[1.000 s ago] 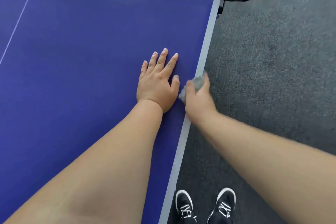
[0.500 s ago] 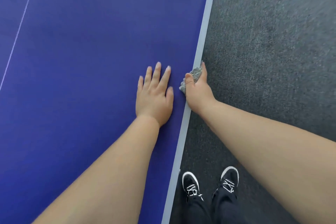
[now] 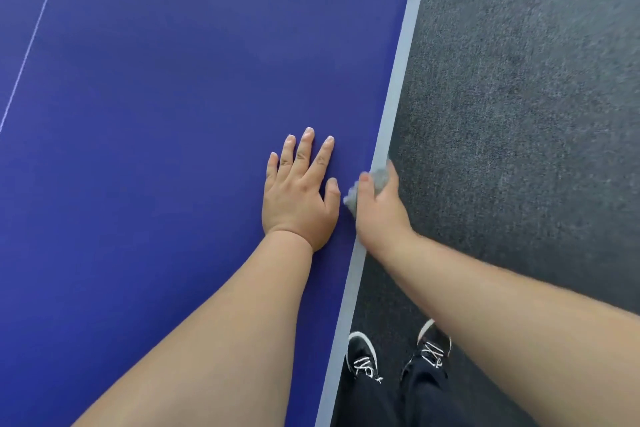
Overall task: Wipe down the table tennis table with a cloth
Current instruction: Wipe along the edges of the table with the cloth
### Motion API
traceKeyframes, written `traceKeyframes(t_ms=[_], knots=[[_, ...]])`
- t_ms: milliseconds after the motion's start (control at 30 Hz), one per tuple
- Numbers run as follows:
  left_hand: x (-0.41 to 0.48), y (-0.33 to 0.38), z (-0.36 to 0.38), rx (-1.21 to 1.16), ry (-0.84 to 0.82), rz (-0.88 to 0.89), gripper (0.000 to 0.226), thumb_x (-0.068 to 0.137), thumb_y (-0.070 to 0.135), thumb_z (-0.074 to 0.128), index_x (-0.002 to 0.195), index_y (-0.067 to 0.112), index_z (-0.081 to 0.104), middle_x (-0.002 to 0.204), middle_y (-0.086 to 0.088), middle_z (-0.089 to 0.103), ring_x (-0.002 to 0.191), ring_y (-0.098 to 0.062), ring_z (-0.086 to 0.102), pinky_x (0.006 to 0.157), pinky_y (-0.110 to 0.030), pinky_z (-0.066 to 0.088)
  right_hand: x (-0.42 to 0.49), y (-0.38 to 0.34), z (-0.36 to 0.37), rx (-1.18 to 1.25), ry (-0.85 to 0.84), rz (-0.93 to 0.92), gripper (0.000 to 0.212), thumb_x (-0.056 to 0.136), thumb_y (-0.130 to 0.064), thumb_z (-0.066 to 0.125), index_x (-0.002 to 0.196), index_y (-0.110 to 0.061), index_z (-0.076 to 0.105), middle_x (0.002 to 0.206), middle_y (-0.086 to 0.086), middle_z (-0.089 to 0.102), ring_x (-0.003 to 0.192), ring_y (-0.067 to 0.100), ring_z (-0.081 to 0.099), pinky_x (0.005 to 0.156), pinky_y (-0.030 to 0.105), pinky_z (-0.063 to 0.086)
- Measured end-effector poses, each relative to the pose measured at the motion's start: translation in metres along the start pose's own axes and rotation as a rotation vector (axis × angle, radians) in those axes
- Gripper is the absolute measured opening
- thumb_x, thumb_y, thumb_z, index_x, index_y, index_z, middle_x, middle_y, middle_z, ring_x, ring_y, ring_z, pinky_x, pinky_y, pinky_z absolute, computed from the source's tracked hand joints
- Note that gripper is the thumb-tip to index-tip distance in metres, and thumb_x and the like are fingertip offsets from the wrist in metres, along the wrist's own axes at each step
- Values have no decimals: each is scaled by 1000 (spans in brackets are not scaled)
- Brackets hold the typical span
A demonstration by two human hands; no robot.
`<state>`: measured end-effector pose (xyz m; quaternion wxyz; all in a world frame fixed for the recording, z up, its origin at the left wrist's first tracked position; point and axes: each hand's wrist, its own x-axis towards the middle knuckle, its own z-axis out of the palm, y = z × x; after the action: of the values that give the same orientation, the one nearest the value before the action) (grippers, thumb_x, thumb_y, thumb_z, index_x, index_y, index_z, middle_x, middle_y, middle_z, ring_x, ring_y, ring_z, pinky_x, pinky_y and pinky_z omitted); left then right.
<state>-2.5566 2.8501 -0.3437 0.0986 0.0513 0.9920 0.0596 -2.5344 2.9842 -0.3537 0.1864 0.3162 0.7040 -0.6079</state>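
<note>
Right hand (image 3: pixel 379 210): fingers (image 3: pixel 364 184) curled tight round the grey cloth (image 3: pixel 380 177), bunched on the counter (image 3: pixel 173 114) edge, probably to wipe the rim. Left hand (image 3: pixel 299 191) just beside: flat, straight fingers, holding nothing, likely bracing.

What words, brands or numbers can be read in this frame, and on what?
None can be read. The blue table carries only plain white lines, the grey cloth shows no print, and the white marks on the black shoes are too blurred to tell as letters.
</note>
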Motion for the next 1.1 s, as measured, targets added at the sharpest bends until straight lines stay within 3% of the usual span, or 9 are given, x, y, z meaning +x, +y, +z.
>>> traceKeyframes(t_ms=[67,167,333,433,533,600,767,867,1100], knots=[[-1,-1,1,-15,-2,3,66,98,47,22,164,39,16,173,7,8,160,-20,2,130,-45,3,38,-27,-5,-5,54,-24,65,107,-49,41,162,-31,13,130,6,64,103,18,65,80,22,43],[1,1,-2,-22,1,-2,66,98,47,20,164,40,16,173,8,9,160,-20,2,130,-44,1,56,-45,-8,1,91,-79,62,108,-48,38,162,-31,15,140,6,59,121,24,60,98,28,43],[0,1,-2,-13,-12,2,67,98,47,19,164,40,13,173,7,7,160,-20,1,130,-44,2,-48,29,8,18,-23,-77,65,109,-39,41,163,-35,5,160,6,38,141,22,45,117,33,34],[-1,0,-3,-18,-11,-3,66,98,46,19,164,39,14,173,7,7,160,-21,1,130,-44,1,-65,38,11,-2,-51,-27,66,108,-39,42,163,-32,6,152,6,48,131,22,53,111,29,40],[0,0,-1,-45,7,11,65,99,44,24,164,39,17,173,7,9,160,-21,2,130,-44,2,-8,1,9,70,92,-73,53,109,-36,44,156,-16,29,114,2,67,92,13,66,77,13,48],[-1,-1,2,-53,29,12,64,100,43,25,163,39,18,173,7,11,160,-21,3,130,-44,2,16,-15,8,64,161,-131,46,109,-36,43,149,-14,39,109,-3,69,84,4,65,74,12,48],[2,-4,5,3,19,31,62,104,43,24,164,38,12,174,6,5,160,-22,0,130,-45,1,20,4,15,-40,241,-225,55,108,-42,40,156,-16,33,122,-2,67,97,-3,62,81,8,39],[-6,-4,0,16,-45,84,61,108,40,25,165,33,7,174,5,-2,160,-22,-5,129,-44,-3,23,-2,12,-56,204,-202,54,108,-42,38,156,-19,31,138,7,62,123,23,62,108,34,44],[-185,-46,25,-23,-95,48,64,102,48,13,164,39,2,172,10,-7,159,-16,-10,129,-39,-9,12,-8,9,-45,185,-178,55,109,-41,37,159,-20,28,132,-3,65,120,21,61,97,24,40]])
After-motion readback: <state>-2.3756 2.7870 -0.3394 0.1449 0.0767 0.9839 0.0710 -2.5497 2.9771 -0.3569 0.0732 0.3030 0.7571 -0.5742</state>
